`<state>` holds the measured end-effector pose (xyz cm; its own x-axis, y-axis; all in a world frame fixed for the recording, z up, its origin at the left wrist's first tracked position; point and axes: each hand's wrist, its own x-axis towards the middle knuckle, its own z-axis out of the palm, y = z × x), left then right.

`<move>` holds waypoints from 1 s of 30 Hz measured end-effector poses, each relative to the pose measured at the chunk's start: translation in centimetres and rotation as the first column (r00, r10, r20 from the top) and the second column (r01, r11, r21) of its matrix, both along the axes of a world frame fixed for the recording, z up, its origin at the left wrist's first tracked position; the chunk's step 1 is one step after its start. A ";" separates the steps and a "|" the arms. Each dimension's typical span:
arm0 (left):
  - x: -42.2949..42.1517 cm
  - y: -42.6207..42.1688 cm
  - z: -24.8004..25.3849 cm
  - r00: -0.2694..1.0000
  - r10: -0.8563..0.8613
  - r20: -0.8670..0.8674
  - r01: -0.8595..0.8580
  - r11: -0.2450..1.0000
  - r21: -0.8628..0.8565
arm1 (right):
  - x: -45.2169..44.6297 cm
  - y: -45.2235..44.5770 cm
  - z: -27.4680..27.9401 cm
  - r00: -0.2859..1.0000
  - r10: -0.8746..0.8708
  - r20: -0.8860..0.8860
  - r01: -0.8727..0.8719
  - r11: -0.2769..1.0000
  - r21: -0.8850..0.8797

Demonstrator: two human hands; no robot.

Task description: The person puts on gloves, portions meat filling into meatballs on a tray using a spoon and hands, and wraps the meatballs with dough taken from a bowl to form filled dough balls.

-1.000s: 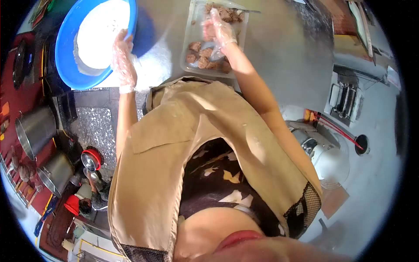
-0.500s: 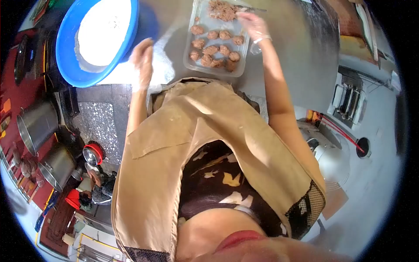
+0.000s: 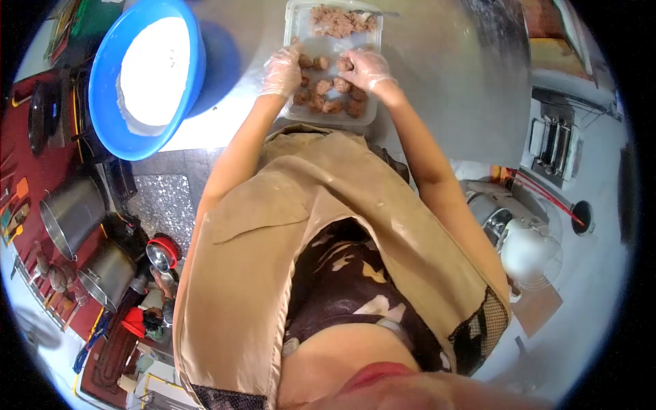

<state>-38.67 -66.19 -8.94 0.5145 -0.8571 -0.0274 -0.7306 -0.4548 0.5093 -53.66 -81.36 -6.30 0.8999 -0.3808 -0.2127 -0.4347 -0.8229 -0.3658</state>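
Note:
A clear plastic tray (image 3: 369, 113) holds several rounded meatballs (image 3: 324, 87) in rough rows, with a heap of loose minced meat (image 3: 339, 22) at its far end. A utensil handle (image 3: 379, 13) sticks out of the heap over the right rim. My left hand (image 3: 280, 72), in a clear plastic glove, reaches over the left rim, its fingers curled against a meatball there. From the right side, my right hand (image 3: 367, 68), gloved likewise, has its fingers closed on another meatball (image 3: 345, 63). My palms hide parts of the tray's sides.
A large blue basin (image 3: 195, 89) of white powder stands left of the tray on the metal table (image 3: 451, 82). Metal pots (image 3: 72, 212) are at the lower left. A domed appliance (image 3: 523, 249) sits at the right, below the table edge.
My left hand has moved right from beside the basin to the tray. My right hand has come down from the mince heap to the meatballs. The view has shifted slightly.

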 end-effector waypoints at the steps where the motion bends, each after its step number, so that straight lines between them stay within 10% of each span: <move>1: -0.4 -0.1 0.5 0.999 -0.016 0.035 0.014 0.997 0.070 | 0.0 0.0 0.3 1.000 -0.017 0.017 0.017 1.000 0.001; 6: -0.7 0.4 1.6 0.998 -0.048 -0.042 0.045 0.997 -0.058 | 1.1 1.2 0.0 0.971 -0.001 0.241 0.014 0.999 -0.052; 8: -0.6 0.5 2.7 0.996 -0.002 -0.086 0.000 1.000 -0.019 | 1.9 1.6 0.7 0.890 -0.454 0.047 0.298 0.656 0.694; 9: -0.4 0.6 3.1 0.774 0.078 -0.629 -0.235 0.957 -0.169 | 2.1 1.8 1.3 0.695 -0.718 -0.041 0.050 -0.008 0.999; 10: -0.2 0.9 3.4 0.289 -0.009 -0.957 -0.492 0.856 -0.157 | 2.1 1.7 1.8 0.700 -0.713 -0.036 0.044 -0.007 0.999; 11: -0.2 1.5 4.2 0.293 -0.006 -0.956 -0.492 0.856 -0.156 | 1.7 1.4 2.2 0.721 -0.681 -0.124 -0.111 -0.291 0.950; 12: -0.2 2.0 5.7 -0.041 -0.194 -0.980 -0.586 0.799 -0.134 | 1.6 1.5 3.2 0.755 -0.626 -0.195 -0.246 -0.546 0.801; 14: 0.1 2.7 7.8 -0.571 -0.567 -0.593 -0.713 0.701 0.016 | 1.7 2.5 4.6 0.754 -0.606 -0.252 -0.201 -0.579 0.790; 15: 0.2 2.8 7.4 -0.589 -0.613 -0.526 -0.714 0.700 -0.016 | 1.8 3.1 4.8 0.703 -0.698 -0.136 -0.136 -0.319 0.938; 17: 0.2 2.7 8.0 -0.542 -0.565 -0.622 -0.725 0.689 0.005 | 1.4 4.2 5.2 0.621 -0.774 0.120 -0.013 0.143 0.990; 18: 0.1 2.5 8.4 -0.491 -0.503 -0.711 -0.734 0.678 0.027 | 1.2 4.3 5.3 0.629 -0.767 0.127 -0.019 0.147 0.989; 20: -1.2 2.2 7.8 0.107 -0.279 -0.954 -0.589 0.756 -0.287 | 1.1 4.1 5.1 0.608 -0.783 0.131 0.259 0.351 0.900; 21: 0.0 2.7 5.5 0.697 -0.107 -0.709 -0.198 0.922 -0.334 | 1.2 4.4 4.8 0.522 -0.847 0.106 0.359 0.331 0.873; 23: -1.4 2.6 5.6 0.988 -0.096 -0.121 0.068 0.973 -0.219 | 0.6 4.0 3.1 0.508 -0.857 0.087 0.445 0.348 0.825; 24: -1.5 2.7 6.4 0.967 -0.217 0.136 0.219 0.976 0.002 | 0.3 3.3 1.7 0.576 -0.812 0.088 0.437 0.398 0.806; 26: -2.5 4.1 5.8 0.961 -0.075 0.268 0.118 0.982 -0.147 | 0.4 3.8 1.6 0.720 -0.482 0.500 0.242 0.849 0.470; 30: 0.2 9.8 11.5 0.868 0.329 0.372 -0.261 0.940 -0.221 | 0.6 4.7 1.1 0.670 -0.585 0.457 0.177 0.723 0.668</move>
<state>-38.51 -56.41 2.58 0.6818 -0.6388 0.3565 -0.7306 -0.6193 0.2876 -53.08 -76.69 -5.16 0.6888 -0.7242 0.0320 -0.1725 -0.2067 -0.9631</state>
